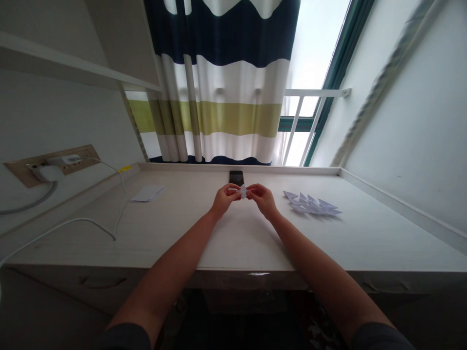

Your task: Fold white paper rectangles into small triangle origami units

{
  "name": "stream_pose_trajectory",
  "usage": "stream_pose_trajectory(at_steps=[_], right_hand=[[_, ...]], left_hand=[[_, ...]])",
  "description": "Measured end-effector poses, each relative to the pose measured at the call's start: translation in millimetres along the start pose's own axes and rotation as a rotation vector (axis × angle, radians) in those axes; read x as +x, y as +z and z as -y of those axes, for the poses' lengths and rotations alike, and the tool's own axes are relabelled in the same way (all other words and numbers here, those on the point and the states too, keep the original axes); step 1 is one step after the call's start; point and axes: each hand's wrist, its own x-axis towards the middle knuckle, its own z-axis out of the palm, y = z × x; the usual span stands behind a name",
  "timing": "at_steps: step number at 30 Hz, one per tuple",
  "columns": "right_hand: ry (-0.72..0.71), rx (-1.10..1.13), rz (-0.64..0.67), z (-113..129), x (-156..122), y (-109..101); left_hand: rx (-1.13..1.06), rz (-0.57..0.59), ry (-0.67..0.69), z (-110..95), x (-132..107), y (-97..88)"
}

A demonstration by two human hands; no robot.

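Both my hands meet over the middle of the white desk [233, 233]. My left hand [223, 199] and my right hand [261, 198] each pinch one side of a small folded white paper piece [242, 191], held just above the desk top. A dark phone [236, 176] lies flat right behind the paper, near the desk's back edge. To the right of my right hand lies a row of several folded white paper triangles [313, 204]. A small stack of white paper sheets [147, 193] rests to the left.
A striped curtain [222, 97] hangs behind the desk, with a window and white railing [310, 104] to its right. On the left wall a socket strip [51, 163] holds a white charger; its cable [91, 223] trails over the desk. Drawer handles [104, 281] sit below the front edge.
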Motion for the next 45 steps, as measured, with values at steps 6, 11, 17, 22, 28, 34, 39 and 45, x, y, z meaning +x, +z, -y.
stream_pose_trajectory(at_steps=[6, 11, 17, 22, 28, 34, 39, 45], right_hand=[[-0.042, -0.033, 0.021, -0.1, -0.6, 0.3], [-0.057, -0.087, 0.038, 1.6, -2.5, 2.0], [-0.060, -0.172, 0.001, -1.8, -1.3, 2.4], [-0.123, -0.290, -0.032, -6.9, 0.1, -0.6], [-0.145, -0.299, -0.051, -10.1, 1.7, -1.3], [-0.056, -0.164, -0.040, -3.3, -0.2, 1.8], [-0.102, -0.215, -0.040, -4.6, 0.6, 0.5], [-0.139, -0.312, -0.063, -4.1, 0.5, 0.1]], left_hand=[[0.076, 0.031, 0.064, 3.8, 0.7, -1.0], [0.086, 0.020, 0.104, 5.7, 2.0, -1.3], [0.061, -0.014, 0.104, 4.6, 1.9, 0.7], [0.083, -0.035, 0.105, 3.8, 1.5, 0.6], [0.136, -0.049, 0.116, 3.3, 1.0, 0.4], [0.079, -0.044, 0.094, 1.5, -0.9, 1.7], [0.092, -0.070, 0.107, 0.6, -1.7, 2.7], [0.173, -0.088, 0.162, 3.8, 0.8, 0.9]])
